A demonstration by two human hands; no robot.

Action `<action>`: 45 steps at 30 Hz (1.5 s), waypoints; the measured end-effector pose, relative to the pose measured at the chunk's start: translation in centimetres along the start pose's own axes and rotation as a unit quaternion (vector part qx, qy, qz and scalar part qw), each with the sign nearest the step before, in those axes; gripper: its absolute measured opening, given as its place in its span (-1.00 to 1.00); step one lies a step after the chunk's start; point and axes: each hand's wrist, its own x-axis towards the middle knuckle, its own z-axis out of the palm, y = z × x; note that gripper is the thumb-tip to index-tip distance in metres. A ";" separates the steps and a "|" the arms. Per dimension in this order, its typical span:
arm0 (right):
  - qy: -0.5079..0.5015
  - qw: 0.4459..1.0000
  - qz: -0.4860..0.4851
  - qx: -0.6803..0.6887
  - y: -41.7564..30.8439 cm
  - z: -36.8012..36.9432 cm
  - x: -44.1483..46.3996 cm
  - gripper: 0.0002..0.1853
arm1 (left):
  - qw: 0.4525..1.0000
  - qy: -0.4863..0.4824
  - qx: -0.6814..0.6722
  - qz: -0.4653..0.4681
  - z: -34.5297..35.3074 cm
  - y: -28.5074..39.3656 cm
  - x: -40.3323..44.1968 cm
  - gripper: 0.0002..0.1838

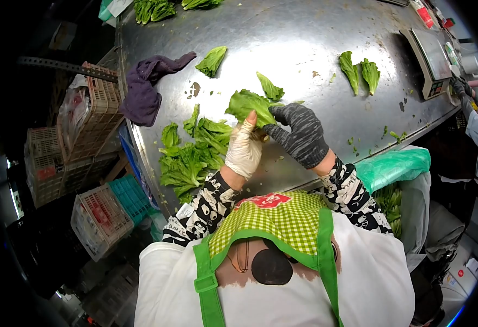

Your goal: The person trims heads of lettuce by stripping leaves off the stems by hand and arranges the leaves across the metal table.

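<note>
My left hand (245, 150), in a white glove with the thumb tip bare, is closed around the base of a leafy green lettuce (247, 103). My right hand (300, 135), in a dark grey knit glove, has its fingers bent against the right side of the same lettuce; whether they pinch a leaf is partly hidden. A loose leaf (270, 86) lies just beyond the held lettuce. Left of my left hand, a pile of lettuce leaves (187, 163) rests on the metal table (282, 43).
Two lettuce heads (370, 75) lie at the right, near a scale (428, 60). A purple cloth (142, 90) hangs over the left edge. Plastic crates (94, 111) stand left of the table. A green bag (396, 168) with greens sits at my right. Another person's gloved hands (467, 90) show far right.
</note>
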 end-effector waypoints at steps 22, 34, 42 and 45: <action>-0.061 0.949 0.229 0.207 1.1 0.4 -0.6 -0.77 | 0.990 -0.093 0.104 -0.036 -1.0 0.1 0.5 -0.72; 0.014 0.947 0.247 0.208 1.9 1.4 -0.8 -0.80 | 0.996 -0.076 0.022 -0.027 -0.9 -0.4 0.7 -0.86; 0.040 0.848 0.400 0.345 5.4 -1.3 -0.1 -0.74 | 0.992 -0.019 -0.124 -0.005 -0.7 0.6 0.7 -0.82; -0.060 0.933 0.292 0.204 4.8 -1.3 -0.7 -0.63 | 0.999 -0.014 -0.020 0.032 -0.2 1.3 0.4 -0.78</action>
